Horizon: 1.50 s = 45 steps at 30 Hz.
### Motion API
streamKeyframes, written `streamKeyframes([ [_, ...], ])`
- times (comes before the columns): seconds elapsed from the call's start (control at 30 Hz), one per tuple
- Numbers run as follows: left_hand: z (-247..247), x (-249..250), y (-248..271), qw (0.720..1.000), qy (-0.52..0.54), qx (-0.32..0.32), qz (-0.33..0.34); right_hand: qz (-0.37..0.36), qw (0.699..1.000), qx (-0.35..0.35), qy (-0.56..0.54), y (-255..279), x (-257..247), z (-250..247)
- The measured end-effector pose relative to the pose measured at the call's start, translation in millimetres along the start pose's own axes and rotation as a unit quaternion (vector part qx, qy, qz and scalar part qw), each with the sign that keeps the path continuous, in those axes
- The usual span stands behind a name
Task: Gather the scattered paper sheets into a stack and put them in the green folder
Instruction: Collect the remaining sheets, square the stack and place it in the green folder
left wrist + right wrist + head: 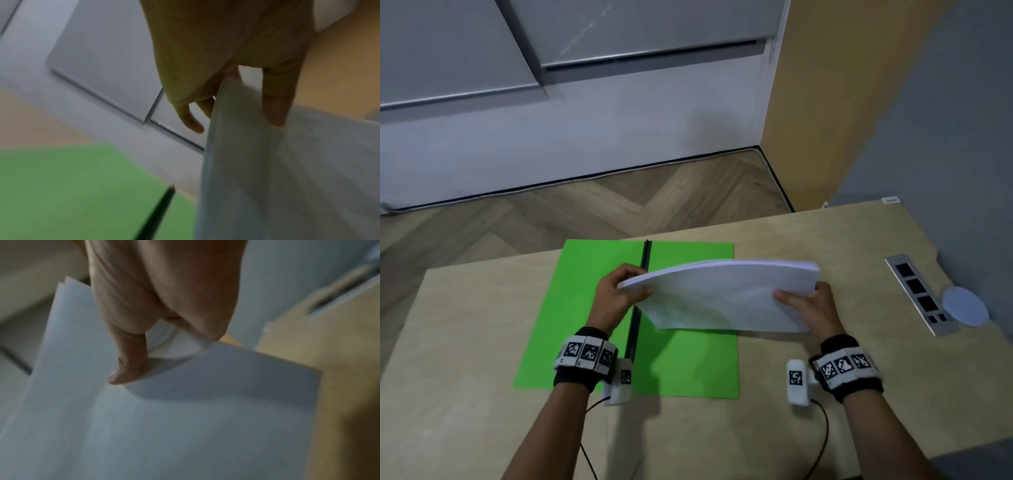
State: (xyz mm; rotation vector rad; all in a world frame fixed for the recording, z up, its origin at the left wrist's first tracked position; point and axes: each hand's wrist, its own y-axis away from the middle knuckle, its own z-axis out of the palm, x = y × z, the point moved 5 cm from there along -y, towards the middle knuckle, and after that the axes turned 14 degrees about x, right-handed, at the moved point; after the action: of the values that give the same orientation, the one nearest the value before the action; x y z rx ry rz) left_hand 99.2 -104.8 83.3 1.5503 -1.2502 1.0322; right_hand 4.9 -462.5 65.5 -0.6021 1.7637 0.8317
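Observation:
A stack of white paper sheets hangs bowed above the desk, held at both ends. My left hand pinches its left edge, thumb on top. My right hand grips its right edge, thumb lying on the top sheet. The green folder lies open flat on the desk, its black spine running front to back. The stack hovers over the folder's right half. In the left wrist view my left hand holds the paper above the folder. In the right wrist view my thumb presses the sheets.
The light wooden desk ends at its far edge behind the folder, with herringbone floor beyond. A metal socket strip and a round white disc sit at the desk's right. A grey wall stands at right.

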Motion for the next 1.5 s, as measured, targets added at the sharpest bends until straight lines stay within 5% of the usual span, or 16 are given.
streamKeyframes([
  [0.13, -19.0, 52.7, 1.0, 0.991, -0.083, -0.093, 0.045, -0.199, 0.972, -0.067, 0.110, 2.1, -86.8, 5.8],
  [0.27, 22.0, 95.7, 25.3, 0.960, -0.133, -0.203, 0.138, -0.371, 0.891, -0.067, 0.251, 21.0, -144.0, 32.6],
  [0.37, 49.9, 106.0, 33.7, 0.979, -0.073, -0.101, 0.161, -0.443, 0.835, -0.056, 0.321, 41.9, -162.9, 60.4],
  [0.43, 52.2, 105.0, 31.0, 0.989, -0.022, -0.015, 0.146, -0.464, 0.833, -0.027, 0.301, 49.8, -167.6, 69.7],
  [0.53, 43.0, 93.2, 28.5, 0.995, 0.039, 0.022, 0.088, -0.510, 0.824, 0.064, 0.237, 51.4, -160.8, 65.2],
  [0.57, 34.9, 88.9, 27.1, 0.995, 0.068, 0.037, 0.066, -0.492, 0.832, 0.115, 0.229, 47.6, -154.0, 57.7],
  [0.63, 17.0, 80.1, 22.4, 0.989, 0.130, 0.058, 0.038, -0.372, 0.905, 0.156, 0.134, 31.4, -127.6, 39.0],
  [0.7, 4.4, 78.6, 20.4, 0.982, 0.175, 0.057, 0.033, -0.199, 0.978, 0.027, -0.061, 23.5, -97.8, 41.1],
  [0.8, 5.6, 82.5, 23.3, 0.981, 0.191, 0.021, 0.040, -0.065, 0.973, -0.143, -0.169, 35.1, -84.2, 59.4],
  [1.03, 20.9, 88.1, 44.9, 0.970, 0.224, 0.044, 0.086, -0.114, 0.980, -0.010, -0.164, 43.6, -88.0, 44.9],
  [1.23, 29.0, 40.3, 34.8, 0.983, 0.185, 0.016, 0.012, -0.036, 0.983, -0.105, -0.144, 37.4, -32.1, 56.3],
  [1.5, 31.8, 32.7, 26.1, 0.987, 0.157, -0.019, 0.000, -0.059, 0.991, -0.085, -0.082, 35.2, -40.2, 67.6],
])
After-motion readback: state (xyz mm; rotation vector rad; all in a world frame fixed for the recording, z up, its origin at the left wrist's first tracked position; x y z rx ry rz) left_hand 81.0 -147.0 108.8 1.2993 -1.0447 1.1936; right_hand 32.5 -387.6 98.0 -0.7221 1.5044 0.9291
